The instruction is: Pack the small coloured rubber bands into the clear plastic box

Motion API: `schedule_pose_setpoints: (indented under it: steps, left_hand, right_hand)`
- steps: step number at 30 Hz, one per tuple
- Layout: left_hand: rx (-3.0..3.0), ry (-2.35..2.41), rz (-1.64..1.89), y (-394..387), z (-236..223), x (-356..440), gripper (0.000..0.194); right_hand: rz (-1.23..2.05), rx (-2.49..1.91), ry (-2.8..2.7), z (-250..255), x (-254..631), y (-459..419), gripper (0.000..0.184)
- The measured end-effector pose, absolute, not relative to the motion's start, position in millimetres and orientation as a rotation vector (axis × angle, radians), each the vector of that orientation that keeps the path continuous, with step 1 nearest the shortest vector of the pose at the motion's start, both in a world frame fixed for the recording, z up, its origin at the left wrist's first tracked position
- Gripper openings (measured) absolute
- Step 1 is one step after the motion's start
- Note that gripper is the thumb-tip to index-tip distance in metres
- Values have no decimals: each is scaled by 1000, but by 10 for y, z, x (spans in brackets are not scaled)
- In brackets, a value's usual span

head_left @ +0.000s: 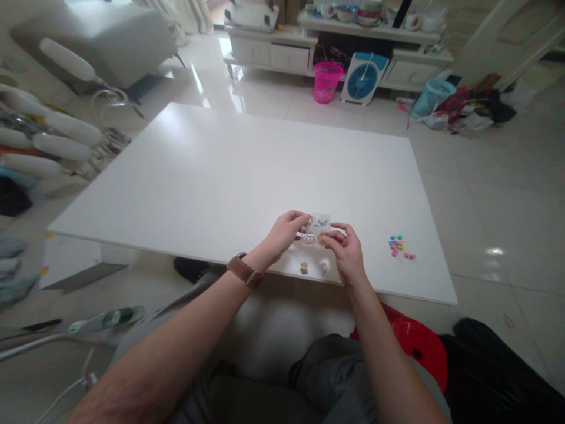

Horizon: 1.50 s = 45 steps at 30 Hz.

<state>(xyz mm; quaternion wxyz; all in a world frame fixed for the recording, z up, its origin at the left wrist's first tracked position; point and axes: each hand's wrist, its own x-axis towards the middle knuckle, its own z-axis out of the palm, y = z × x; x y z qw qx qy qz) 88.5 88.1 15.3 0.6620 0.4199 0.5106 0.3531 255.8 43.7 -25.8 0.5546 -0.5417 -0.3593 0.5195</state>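
Note:
Both hands meet over the near edge of a low white table [247, 165]. My left hand [285, 231], with a brown watch strap on its wrist, pinches the left side of a small clear plastic sheet [316, 226] that carries coloured ring-shaped pieces. My right hand [346, 250] pinches the sheet's lower right corner, fingertips pressed on a small yellowish piece. Just below the hands, a tiny yellow and blue figure [303, 268] and a small white object [324, 267] lie on the table.
A little heap of colourful small pieces [399, 245] lies on the table to the right. A red stool [419, 344] is under me. On the floor beyond stand a pink basket [327, 81], a blue fan [364, 78] and a teal basket [433, 96].

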Motion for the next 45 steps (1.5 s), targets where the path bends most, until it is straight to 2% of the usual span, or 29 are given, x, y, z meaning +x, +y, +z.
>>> schedule_pose_setpoints:
  steps: [9, 21, 28, 33, 38, 42, 45]
  left_hand:
    - [1074, 1158, 548, 797, 213, 898, 34]
    - [1186, 1112, 565, 827, 120, 880, 31]
    - [1157, 1107, 560, 812, 128, 882, 29]
    - [1021, 1048, 688, 825, 162, 899, 32]
    - [1001, 1017, 719, 847, 121, 897, 36]
    - [1042, 1005, 709, 846, 88, 899, 36]
    - [1081, 1016, 672, 835, 95, 901, 35]
  right_hand:
    - [1115, -1319, -748, -270, 2608, 442, 48]
    - [1178, -1285, -711, -289, 2601, 442, 44]
    - [1201, -1237, -735, -283, 2593, 431, 55]
    - [1241, -1224, -783, -276, 2570, 420, 60]
    - [1284, -1188, -803, -296, 2549, 415, 55]
    - [1266, -1211, -787, -318, 2559, 425, 40]
    - [1237, -1259, -763, -332, 2573, 436, 36]
